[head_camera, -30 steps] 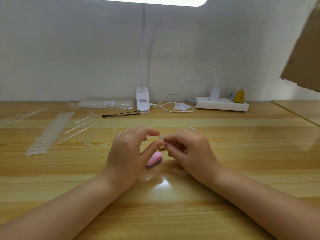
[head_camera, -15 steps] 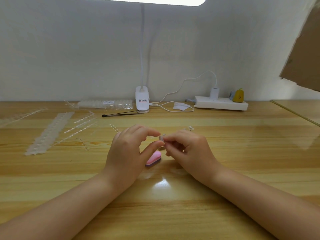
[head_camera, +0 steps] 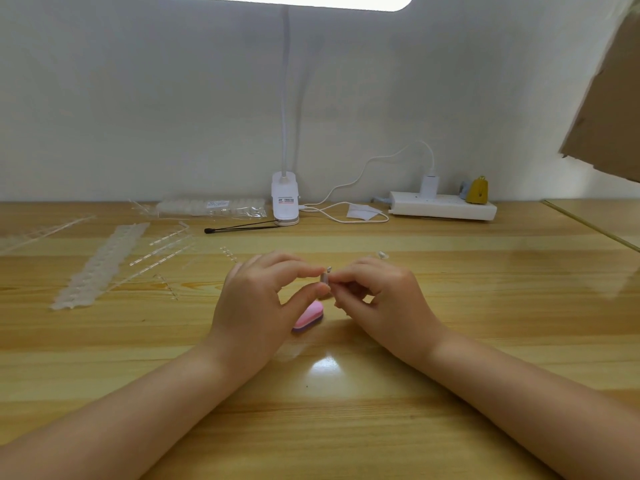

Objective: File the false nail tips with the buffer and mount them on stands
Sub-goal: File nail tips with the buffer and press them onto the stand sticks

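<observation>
Both forearms rest on the wooden desk [head_camera: 450, 289], hands meeting at centre.

Left hand [head_camera: 258, 303]: thumb and forefinger curled into a pinch on the small nail tip [head_camera: 325, 278], thumb from below, forefinger from above. Remaining fingers curled loosely behind.

Right hand [head_camera: 382, 301]: fingers curled inward, their tips closed on the same nail tip from its right side. Whether a stand is attached to it I cannot tell (piece too small and partly covered by my fingertips).

Pink buffer [head_camera: 308, 317]: lies flat on the desk just below and toward me from the pinch, partly hidden under my left thumb. Neither hand touches it, as far as I can see.

Just beyond my right knuckles: one small clear piece [head_camera: 381, 254] on the desk, well apart from the pinched one.

Left of my left hand, farther out: clear plastic strips [head_camera: 162, 251] scattered at angles, then a long white strip of nail tips [head_camera: 100, 268] running diagonally away.

Beyond the fingers, toward the wall: a thin black tool [head_camera: 242, 226], a clear bag of tips [head_camera: 211, 207], the white clip-on lamp base [head_camera: 284, 199] with its neck rising up, a white cable [head_camera: 346, 216], and a white power strip [head_camera: 443, 207] to the right with a plug and a yellow object [head_camera: 478, 190] on it.
</observation>
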Demonstrator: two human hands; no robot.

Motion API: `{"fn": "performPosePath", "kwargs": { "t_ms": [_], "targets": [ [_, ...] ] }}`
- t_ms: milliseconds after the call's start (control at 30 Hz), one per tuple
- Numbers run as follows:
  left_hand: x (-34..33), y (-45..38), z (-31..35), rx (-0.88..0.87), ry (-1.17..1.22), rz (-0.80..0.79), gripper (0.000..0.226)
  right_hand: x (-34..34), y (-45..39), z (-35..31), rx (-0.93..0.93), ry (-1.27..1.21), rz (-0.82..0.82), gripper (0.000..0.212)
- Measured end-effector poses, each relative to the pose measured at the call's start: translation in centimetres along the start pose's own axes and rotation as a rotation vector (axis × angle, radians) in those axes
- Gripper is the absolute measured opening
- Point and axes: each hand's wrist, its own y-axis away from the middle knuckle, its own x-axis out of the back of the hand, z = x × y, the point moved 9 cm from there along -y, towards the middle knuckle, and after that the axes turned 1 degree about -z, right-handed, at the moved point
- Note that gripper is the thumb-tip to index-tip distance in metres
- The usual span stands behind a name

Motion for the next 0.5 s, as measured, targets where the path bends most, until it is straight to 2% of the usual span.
{"fn": "performPosePath", "kwargs": {
  "t_ms": [133, 300, 400, 500],
  "targets": [
    [0.2, 0.2, -0.8, 0.106, 0.064, 0.012, 0.029, 0.2, -0.1, 0.1, -0.013, 0.054, 0.019, 0.006],
    [0.1, 0.3, -1.2, 0.158, 0.112, -0.008, 0.022, 0.1, 0.0, -0.4, 0.031, 0.094, 0.007, 0.009],
    [-0.4, 0.4, -1.3, 0.173, 0.166, -0.056, 0.005, -0.3, 0.2, -1.0, 0.096, 0.171, -0.036, 0.011],
    [-0.7, 0.5, -1.3, 0.181, 0.190, -0.077, 0.010, -0.5, 0.6, -1.5, 0.158, 0.221, -0.076, 0.014]
  ]
}}
